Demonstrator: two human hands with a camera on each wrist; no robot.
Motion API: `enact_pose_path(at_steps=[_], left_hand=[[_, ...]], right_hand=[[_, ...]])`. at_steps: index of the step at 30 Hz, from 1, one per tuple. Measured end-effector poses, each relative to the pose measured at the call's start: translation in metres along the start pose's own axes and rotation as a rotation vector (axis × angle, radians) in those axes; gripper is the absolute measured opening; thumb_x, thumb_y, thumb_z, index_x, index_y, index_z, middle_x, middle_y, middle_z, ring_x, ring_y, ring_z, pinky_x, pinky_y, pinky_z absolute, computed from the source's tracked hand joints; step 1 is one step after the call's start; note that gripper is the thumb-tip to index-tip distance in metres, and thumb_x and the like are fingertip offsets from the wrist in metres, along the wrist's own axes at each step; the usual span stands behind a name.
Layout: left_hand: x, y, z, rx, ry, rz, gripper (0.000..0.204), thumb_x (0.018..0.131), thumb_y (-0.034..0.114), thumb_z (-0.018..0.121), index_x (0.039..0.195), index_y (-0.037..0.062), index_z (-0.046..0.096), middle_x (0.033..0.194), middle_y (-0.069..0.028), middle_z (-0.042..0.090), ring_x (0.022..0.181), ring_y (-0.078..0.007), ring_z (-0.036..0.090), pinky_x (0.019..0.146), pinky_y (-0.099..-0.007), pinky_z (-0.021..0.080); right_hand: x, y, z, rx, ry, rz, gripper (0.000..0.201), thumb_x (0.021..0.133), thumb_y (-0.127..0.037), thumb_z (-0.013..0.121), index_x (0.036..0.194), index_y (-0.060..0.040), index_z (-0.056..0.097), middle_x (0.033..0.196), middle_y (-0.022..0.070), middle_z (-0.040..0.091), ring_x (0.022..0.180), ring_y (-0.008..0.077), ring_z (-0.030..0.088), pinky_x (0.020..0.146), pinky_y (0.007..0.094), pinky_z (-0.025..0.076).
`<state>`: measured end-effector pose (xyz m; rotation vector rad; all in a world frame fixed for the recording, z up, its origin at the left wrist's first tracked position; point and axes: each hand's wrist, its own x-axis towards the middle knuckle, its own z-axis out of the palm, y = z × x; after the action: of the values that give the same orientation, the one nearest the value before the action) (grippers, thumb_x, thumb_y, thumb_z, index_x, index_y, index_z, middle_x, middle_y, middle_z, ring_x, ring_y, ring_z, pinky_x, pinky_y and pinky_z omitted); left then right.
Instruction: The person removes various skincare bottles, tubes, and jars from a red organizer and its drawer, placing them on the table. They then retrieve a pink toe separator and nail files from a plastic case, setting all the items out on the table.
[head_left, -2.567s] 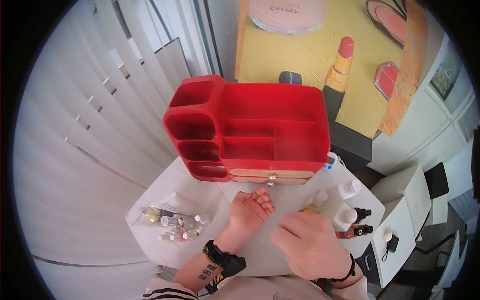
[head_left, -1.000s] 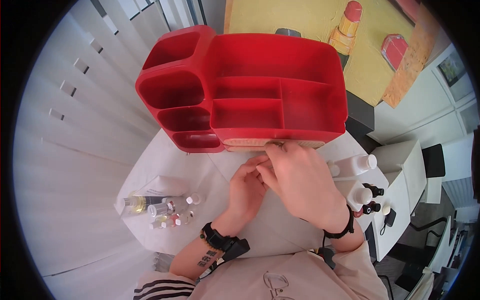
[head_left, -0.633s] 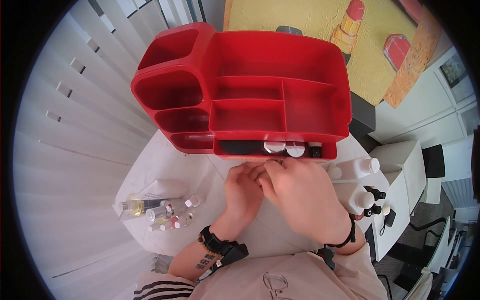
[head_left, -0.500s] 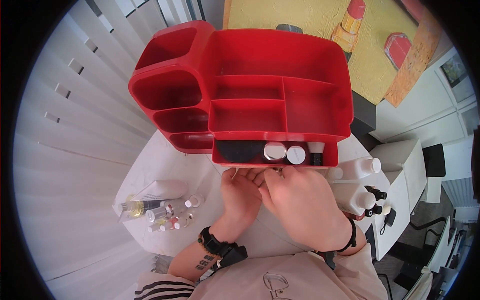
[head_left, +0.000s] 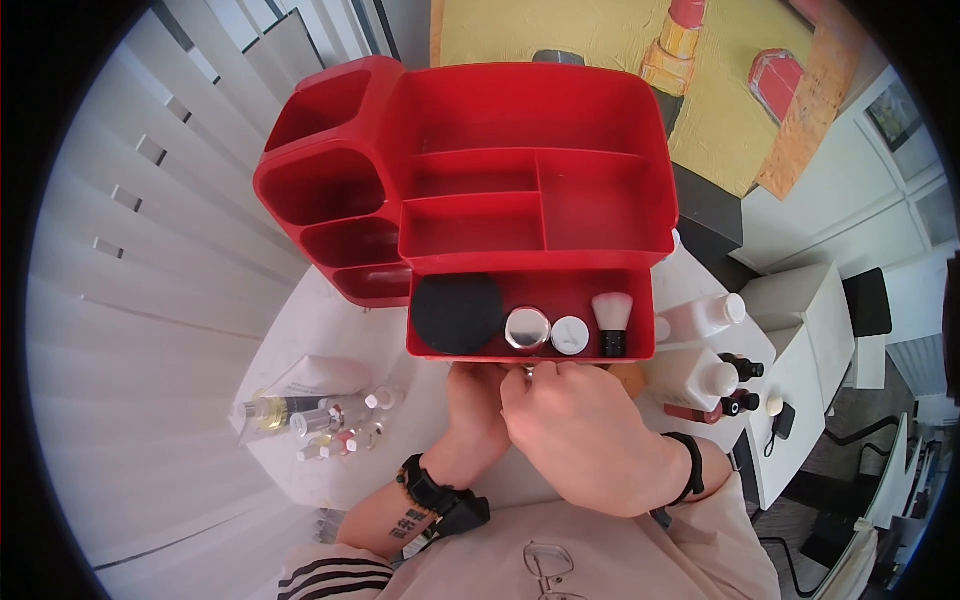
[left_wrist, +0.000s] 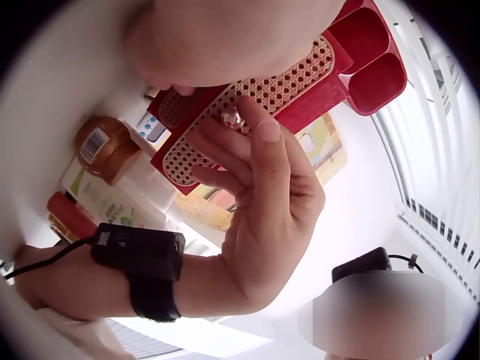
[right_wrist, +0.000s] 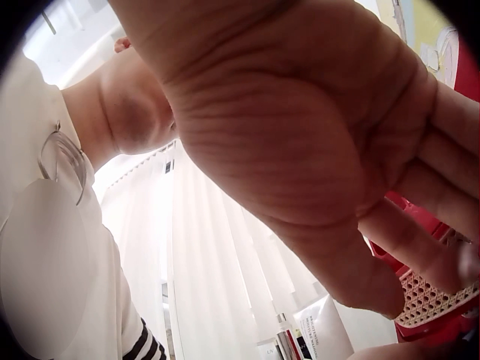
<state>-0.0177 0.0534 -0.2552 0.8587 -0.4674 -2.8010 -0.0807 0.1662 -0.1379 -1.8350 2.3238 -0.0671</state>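
The drawer (head_left: 550, 285) juts well out towards you from beneath the compartments of the red organizer (head_left: 600, 215), above the table (head_left: 350, 335). Your right hand (head_left: 580, 430) has its fingers curled around the knob (left_wrist: 232, 118), pinching it. Your left hand (head_left: 475, 410) lies just beside it under the drawer's front edge; its fingertips are mostly hidden, so you cannot tell from here whether they grip anything.

Watch the reach: if you draw much further, the drawer may dip at the front or slip out of its slot, since little would be left inside to bear it. A sudden jerk could send the loose contents sliding, and the round knob, being slick, might roll out of your pinch. Pulling hard could also drag the organizer, which looks light and bare on top.

Inside the drawer lie a flat, matt black disc (head_left: 457, 313), a shiny silver-lidded jar (head_left: 527, 329), a white-lidded jar (head_left: 570, 336) just beside it, and a brush (head_left: 612, 318) with pale, soft-looking bristles and a dark handle. The red walls look like smooth plastic with rounded corners; the cane panel (left_wrist: 311, 64) on the front is an open weave. Farther out, plump white bottles (head_left: 690, 378) stand at your right and a white tube (head_left: 330, 375) at your left.
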Motion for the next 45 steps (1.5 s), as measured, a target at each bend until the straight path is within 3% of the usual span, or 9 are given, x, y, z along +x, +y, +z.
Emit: enact_pose_path(at_steps=[4,6,9,14,17,19,20,27,45], left_hand=[[-0.003,-0.005,-0.029,0.408,0.007,0.044,0.036,0.107,0.034,0.038,0.119,0.0077,0.06,0.113,-0.0095,0.067,0.109,-0.0235,0.064,0.098,-0.0413,0.05],[-0.017,-0.008,-0.018,0.471,-0.35,0.206,0.034,0.108,0.03,0.041,0.126,0.0077,0.057,0.123,-0.0082,0.064,0.115,-0.0219,0.062,0.101,-0.0415,0.049],[-0.046,0.0,0.032,0.247,0.007,-0.101,0.034,0.107,0.028,0.042,0.13,0.0071,0.054,0.129,-0.0062,0.061,0.119,-0.0203,0.06,0.101,-0.042,0.049],[-0.082,0.005,0.013,0.346,-0.054,-0.081,0.024,0.103,0.018,0.053,0.124,0.0056,0.053,0.12,-0.0018,0.061,0.107,-0.0176,0.06,0.094,-0.0405,0.05],[-0.1,0.035,0.009,0.816,-0.288,0.277,0.024,0.093,0.007,0.067,0.114,0.0039,0.055,0.108,-0.0046,0.062,0.096,-0.0214,0.06,0.086,-0.0404,0.049],[-0.101,0.057,0.028,1.814,-0.235,0.942,0.03,0.083,0.0,0.075,0.106,0.0017,0.056,0.101,-0.01,0.061,0.089,-0.0296,0.059,0.082,-0.0415,0.047],[-0.097,0.064,0.035,1.927,-0.169,1.09,0.031,0.082,0.003,0.077,0.106,0.0004,0.057,0.103,-0.0139,0.062,0.095,-0.0302,0.061,0.082,-0.0387,0.047],[-0.068,0.074,0.056,2.038,-0.021,1.402,0.043,0.072,0.007,0.083,0.107,0.0008,0.058,0.109,-0.0158,0.06,0.099,-0.0376,0.056,0.085,-0.0451,0.048],[-0.052,0.073,0.063,2.214,0.084,1.267,0.054,0.065,0.031,0.088,0.094,-0.0008,0.057,0.086,-0.0192,0.065,0.084,-0.0373,0.056,0.076,-0.0458,0.049]], right_hand=[[-0.003,-0.001,-0.001,0.084,0.019,-0.039,0.032,0.059,0.0,0.072,0.089,0.0072,0.062,0.073,0.0132,0.064,0.07,0.0254,0.067,0.057,0.0333,0.053],[-0.002,0.001,0.001,0.073,0.112,-0.025,0.034,0.058,0.0,0.072,0.089,0.0072,0.062,0.073,0.0135,0.064,0.067,0.0262,0.067,0.056,0.0335,0.053],[0.001,0.001,-0.002,0.081,0.225,0.027,0.036,0.057,0.0,0.073,0.091,0.0069,0.06,0.072,0.0146,0.063,0.064,0.0281,0.067,0.055,0.0343,0.052],[0.005,0.006,0.005,0.12,0.266,0.07,0.035,0.057,0.002,0.074,0.089,0.0054,0.059,0.07,0.0171,0.063,0.064,0.0302,0.069,0.052,0.0362,0.049],[0.0,0.01,0.001,0.157,0.353,0.049,0.031,0.058,0.003,0.073,0.086,0.006,0.06,0.069,0.0185,0.063,0.067,0.0318,0.07,0.053,0.0379,0.05],[-0.001,0.016,-0.001,0.048,0.38,0.044,0.017,0.058,-0.003,0.076,0.071,0.0,0.066,0.07,0.0145,0.064,0.069,0.0274,0.071,0.055,0.0357,0.053],[0.0,0.019,0.0,0.064,0.337,0.053,0.012,0.06,-0.002,0.075,0.07,-0.0007,0.068,0.072,0.0151,0.065,0.07,0.0289,0.071,0.057,0.0365,0.054],[-0.002,0.017,0.0,0.067,0.395,0.028,0.006,0.065,0.0,0.071,0.071,-0.0023,0.071,0.069,0.0152,0.067,0.069,0.0305,0.072,0.059,0.0387,0.056],[-0.008,0.012,0.001,-0.033,0.339,-0.003,0.01,0.063,0.001,0.072,0.072,-0.0031,0.071,0.07,0.0167,0.069,0.071,0.0317,0.072,0.062,0.0379,0.057]])
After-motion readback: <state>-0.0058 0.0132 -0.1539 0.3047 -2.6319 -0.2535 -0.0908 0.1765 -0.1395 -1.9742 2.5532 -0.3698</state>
